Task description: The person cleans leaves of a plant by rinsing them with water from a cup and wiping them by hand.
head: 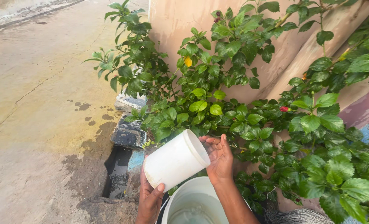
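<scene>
The left hand (150, 199) cups the closed bottom end of a white plastic jar (176, 160), fingers curled up around its base with the thumb pressed on the side. The right hand (218, 157) is spread open against the jar's mouth end, palm toward the rim and fingers stretched upward, steadying it rather than closing round it. The jar lies tipped well over, almost on its side, its open mouth turned up and right toward the leaves of a green bush (234, 91). Just below the hands stands a white bucket (182, 195) with water in it, its rim partly hidden by the right forearm. The bush carries glossy leaves, a red bud (284, 109) and a yellow leaf (188, 62), and leans against a pale plastered wall (174, 20). To the left, stone blocks (128, 132) edge a narrow dark drain (117, 172). Beyond lies cracked concrete ground (39, 95) with wet patches near the drain.
</scene>
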